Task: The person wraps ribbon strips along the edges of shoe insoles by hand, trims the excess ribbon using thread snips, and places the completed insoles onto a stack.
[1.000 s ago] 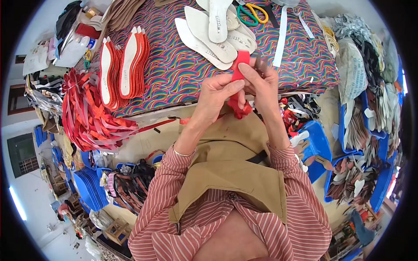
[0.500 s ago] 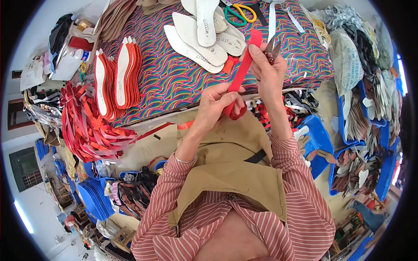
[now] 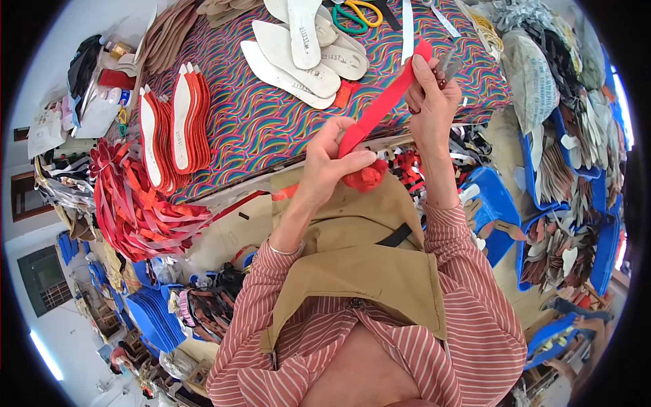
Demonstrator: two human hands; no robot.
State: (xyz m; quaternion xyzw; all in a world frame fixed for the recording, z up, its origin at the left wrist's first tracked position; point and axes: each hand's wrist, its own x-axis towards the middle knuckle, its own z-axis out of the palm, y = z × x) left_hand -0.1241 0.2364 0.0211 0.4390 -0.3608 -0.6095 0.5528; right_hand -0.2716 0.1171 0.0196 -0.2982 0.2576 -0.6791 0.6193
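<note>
A red strip (image 3: 383, 103) runs slantwise between my two hands above the near edge of the patterned cloth (image 3: 271, 129). My left hand (image 3: 331, 159) is closed on its lower part, with a crumpled red bundle (image 3: 366, 178) hanging beside the fingers. Thumb and fingers of my right hand (image 3: 431, 88) pinch the upper end. Small metal snips (image 3: 449, 63) stick out from that same hand, their handles mostly hidden. White insoles (image 3: 285, 64) lie beyond my left hand, and a small red piece (image 3: 345, 93) rests beside them.
Two stacks of red-edged insoles (image 3: 190, 122) stand at the left, near a heap of red ribbons (image 3: 139, 203). Green and yellow scissors (image 3: 357, 16) lie at the far edge. Blue bins (image 3: 493, 210) with cut pieces are at the right. A person's arm (image 3: 591, 342) shows at lower right.
My hands have moved apart, drawing the red strip out between them. My right hand has shifted right and away from me with the snips. The view has shifted, so the table items appear further left.
</note>
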